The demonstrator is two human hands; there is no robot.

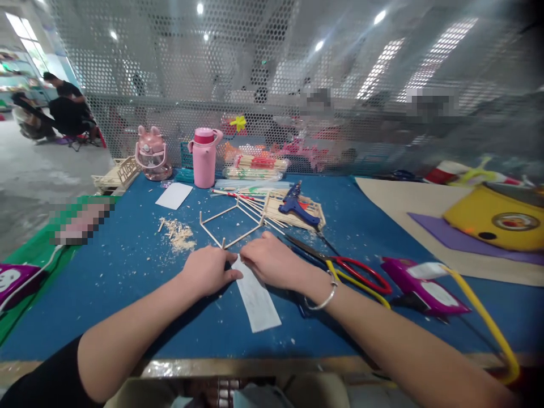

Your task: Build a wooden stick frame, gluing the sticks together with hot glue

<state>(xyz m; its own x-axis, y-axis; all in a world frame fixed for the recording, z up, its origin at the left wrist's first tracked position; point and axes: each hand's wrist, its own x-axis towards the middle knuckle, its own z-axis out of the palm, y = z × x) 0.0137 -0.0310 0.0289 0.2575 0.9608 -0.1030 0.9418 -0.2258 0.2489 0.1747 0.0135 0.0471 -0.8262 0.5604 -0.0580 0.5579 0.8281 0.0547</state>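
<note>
My left hand point(208, 271) and right hand point(272, 259) curl at the pale strip point(260, 306) — pinching or not, I can't tell; best kept flat.

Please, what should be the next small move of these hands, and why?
Perhaps line up the far end of the white strip with the near corner of the stick frame, because the left hand and right hand nearly meet at that end, close to that corner. Their exact grip is hidden.

Long white strip point(260, 303), flat and slanted
</note>
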